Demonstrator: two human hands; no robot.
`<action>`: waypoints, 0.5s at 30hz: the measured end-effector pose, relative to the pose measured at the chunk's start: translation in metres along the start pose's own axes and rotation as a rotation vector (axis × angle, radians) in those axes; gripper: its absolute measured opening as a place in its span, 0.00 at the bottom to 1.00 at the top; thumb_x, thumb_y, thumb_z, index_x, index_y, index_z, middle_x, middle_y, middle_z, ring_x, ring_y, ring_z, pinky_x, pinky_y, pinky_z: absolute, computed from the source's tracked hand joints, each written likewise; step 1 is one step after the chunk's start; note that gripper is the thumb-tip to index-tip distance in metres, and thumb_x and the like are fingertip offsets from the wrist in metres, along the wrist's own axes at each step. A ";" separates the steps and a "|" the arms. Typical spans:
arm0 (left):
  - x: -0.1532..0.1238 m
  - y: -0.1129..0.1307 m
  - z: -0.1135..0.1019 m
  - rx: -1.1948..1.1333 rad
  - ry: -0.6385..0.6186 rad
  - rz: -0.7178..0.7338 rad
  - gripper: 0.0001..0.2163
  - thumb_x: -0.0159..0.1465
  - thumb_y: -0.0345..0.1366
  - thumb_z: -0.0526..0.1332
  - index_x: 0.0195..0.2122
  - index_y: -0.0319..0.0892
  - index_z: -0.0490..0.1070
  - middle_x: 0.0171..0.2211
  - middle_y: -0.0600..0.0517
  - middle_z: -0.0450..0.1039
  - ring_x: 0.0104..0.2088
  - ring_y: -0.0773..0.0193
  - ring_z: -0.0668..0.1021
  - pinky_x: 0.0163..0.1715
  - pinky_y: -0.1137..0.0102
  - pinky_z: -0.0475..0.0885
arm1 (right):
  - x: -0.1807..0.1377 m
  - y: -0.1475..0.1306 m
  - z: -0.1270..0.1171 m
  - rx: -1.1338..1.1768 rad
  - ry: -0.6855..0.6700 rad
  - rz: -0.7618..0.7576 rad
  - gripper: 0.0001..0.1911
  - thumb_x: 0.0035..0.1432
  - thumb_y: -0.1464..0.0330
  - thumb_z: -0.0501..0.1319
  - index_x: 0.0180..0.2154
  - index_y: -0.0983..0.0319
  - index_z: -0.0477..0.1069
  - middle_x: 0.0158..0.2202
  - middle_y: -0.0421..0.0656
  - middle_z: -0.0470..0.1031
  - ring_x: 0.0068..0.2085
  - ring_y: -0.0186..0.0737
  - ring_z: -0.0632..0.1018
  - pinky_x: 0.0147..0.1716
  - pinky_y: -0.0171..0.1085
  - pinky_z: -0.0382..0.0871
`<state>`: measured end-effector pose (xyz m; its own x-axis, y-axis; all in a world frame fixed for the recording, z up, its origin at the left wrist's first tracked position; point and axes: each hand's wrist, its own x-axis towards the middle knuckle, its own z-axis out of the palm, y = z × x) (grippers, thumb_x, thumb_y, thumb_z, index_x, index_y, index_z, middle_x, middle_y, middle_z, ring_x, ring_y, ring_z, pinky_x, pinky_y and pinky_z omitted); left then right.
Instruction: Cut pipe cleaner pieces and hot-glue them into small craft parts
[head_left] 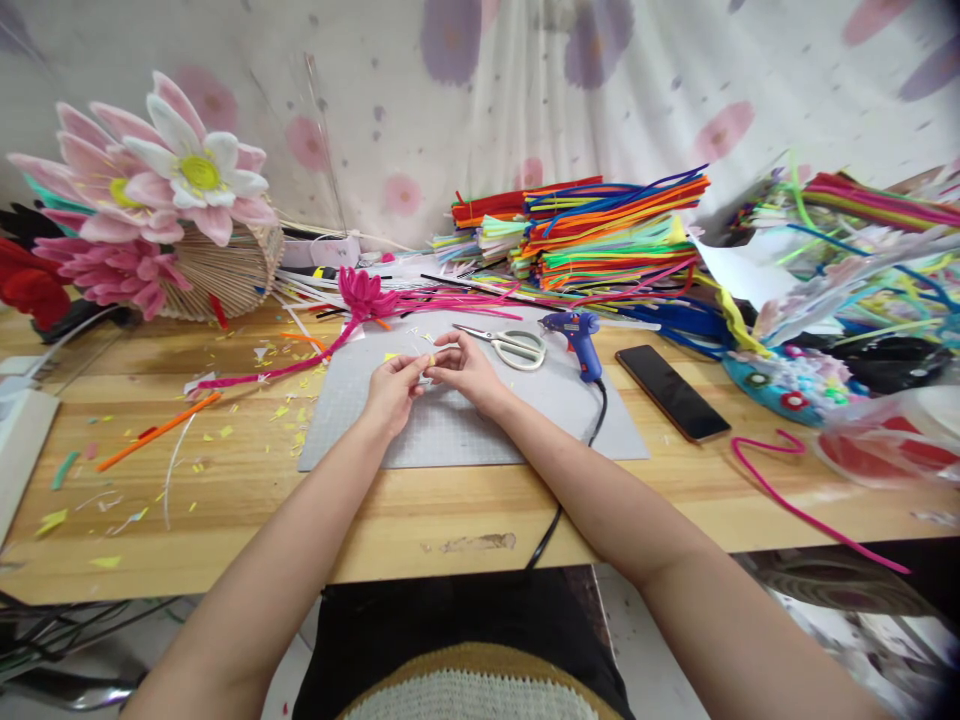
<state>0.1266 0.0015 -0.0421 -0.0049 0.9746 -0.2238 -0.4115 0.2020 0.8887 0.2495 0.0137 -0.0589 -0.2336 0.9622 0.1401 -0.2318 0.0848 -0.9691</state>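
Both my hands meet over the grey cutting mat [465,430] on the wooden table. My left hand [393,390] and my right hand [466,366] each pinch a small yellow-and-white craft piece [427,368] between their fingertips. It is too small to name exactly. White-handled scissors [510,346] lie just beyond my right hand. A blue glue gun [576,336] stands to their right, its black cord running off the table's front edge. A pink pipe-cleaner flower [364,292] with a long stem lies beyond my left hand.
Stacks of coloured pipe cleaners [600,228] fill the back. A black phone [672,392] lies right of the mat. Large pink flowers in a basket [157,190] stand at back left. Clutter and a pink pipe cleaner [795,500] occupy the right. Yellow scraps and an orange stem [157,430] litter the left.
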 end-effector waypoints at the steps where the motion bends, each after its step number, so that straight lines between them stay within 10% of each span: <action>1: 0.000 0.000 0.000 -0.002 -0.005 -0.003 0.16 0.36 0.35 0.71 0.21 0.38 0.65 0.17 0.57 0.66 0.16 0.78 0.64 0.13 0.80 0.56 | 0.000 0.000 0.000 -0.001 0.002 0.000 0.24 0.37 0.69 0.66 0.37 0.59 0.57 0.25 0.31 0.70 0.27 0.28 0.74 0.30 0.32 0.69; 15: -0.002 0.002 -0.001 0.064 -0.063 0.007 0.16 0.41 0.43 0.69 0.23 0.36 0.70 0.17 0.58 0.61 0.17 0.78 0.61 0.13 0.81 0.58 | 0.000 -0.004 0.000 -0.016 0.082 0.043 0.22 0.38 0.68 0.66 0.35 0.60 0.57 0.22 0.31 0.70 0.25 0.29 0.74 0.28 0.32 0.68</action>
<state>0.1247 -0.0003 -0.0401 0.0507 0.9797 -0.1942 -0.3522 0.1995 0.9144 0.2509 0.0131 -0.0556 -0.1648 0.9829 0.0818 -0.2075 0.0465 -0.9771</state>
